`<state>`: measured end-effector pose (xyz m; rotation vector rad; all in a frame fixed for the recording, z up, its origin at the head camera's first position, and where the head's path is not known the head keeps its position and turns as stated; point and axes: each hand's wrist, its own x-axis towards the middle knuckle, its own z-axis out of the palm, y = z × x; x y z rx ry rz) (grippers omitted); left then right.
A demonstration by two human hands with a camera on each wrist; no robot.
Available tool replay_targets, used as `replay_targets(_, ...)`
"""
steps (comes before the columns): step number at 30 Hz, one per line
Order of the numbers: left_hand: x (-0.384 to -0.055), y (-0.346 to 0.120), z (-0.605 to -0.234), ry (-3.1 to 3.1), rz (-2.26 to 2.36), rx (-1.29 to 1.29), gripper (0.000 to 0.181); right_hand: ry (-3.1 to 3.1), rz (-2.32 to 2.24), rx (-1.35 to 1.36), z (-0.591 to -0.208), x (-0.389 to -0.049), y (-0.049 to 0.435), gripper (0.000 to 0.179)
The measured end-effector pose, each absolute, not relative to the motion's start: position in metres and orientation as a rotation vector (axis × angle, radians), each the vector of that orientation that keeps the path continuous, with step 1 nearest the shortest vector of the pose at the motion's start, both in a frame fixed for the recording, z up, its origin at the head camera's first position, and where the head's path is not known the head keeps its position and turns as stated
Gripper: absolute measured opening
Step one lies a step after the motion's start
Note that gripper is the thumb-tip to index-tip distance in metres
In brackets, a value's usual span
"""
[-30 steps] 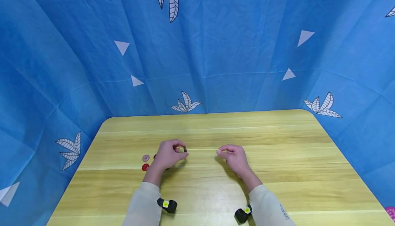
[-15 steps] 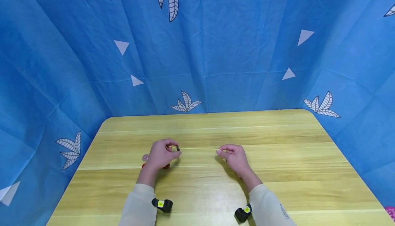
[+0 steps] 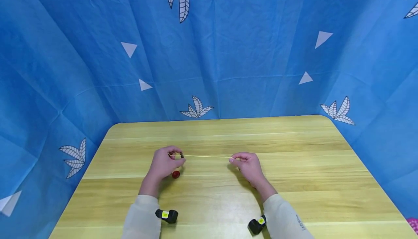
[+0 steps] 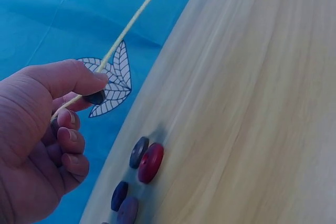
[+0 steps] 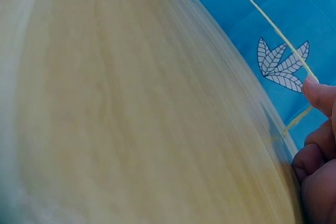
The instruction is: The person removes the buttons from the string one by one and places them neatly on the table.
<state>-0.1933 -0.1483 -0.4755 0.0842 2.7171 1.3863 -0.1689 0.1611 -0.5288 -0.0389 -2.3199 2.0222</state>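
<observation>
A thin yellow string (image 3: pixel 209 156) runs taut between the two hands above the table. My left hand (image 3: pixel 163 163) pinches a dark button (image 4: pixel 95 97) that is threaded on the string. A second dark piece (image 4: pixel 54 126) shows by its curled fingers, partly hidden. My right hand (image 3: pixel 247 167) pinches the string's other part between thumb and forefinger, and a short string tail (image 5: pixel 296 120) hangs below the thumb in the right wrist view. Under the left hand, a red button (image 4: pixel 151 162) and a dark button (image 4: pixel 138 152) lie close together on the table.
Nearer the bottom of the left wrist view lie another dark button (image 4: pixel 119 196) and a purplish button (image 4: pixel 127 211). The wooden table (image 3: pixel 294 152) reaches back to a blue patterned curtain (image 3: pixel 248 50), which also hangs at both sides.
My left hand has slid left with the dark button, and the stretch of string between the hands has lengthened. It now covers buttons seen earlier at the left. The right hand stays put.
</observation>
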Motion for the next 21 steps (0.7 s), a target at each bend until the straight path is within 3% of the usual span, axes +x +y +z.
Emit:
replay_targets(15, -0.189, -0.166, -0.473, 2.677, 1.474, 0.014, 0.030, -2.337, 2.030, -0.061, -0.525, -0.168, 0.162, 0.010)
replay_targets(21, -0.188, -0.173, -0.473, 2.743, 1.427, 0.037, 0.029, -2.366, 2.037, -0.048, -0.501, -0.159, 0.159, 0.010)
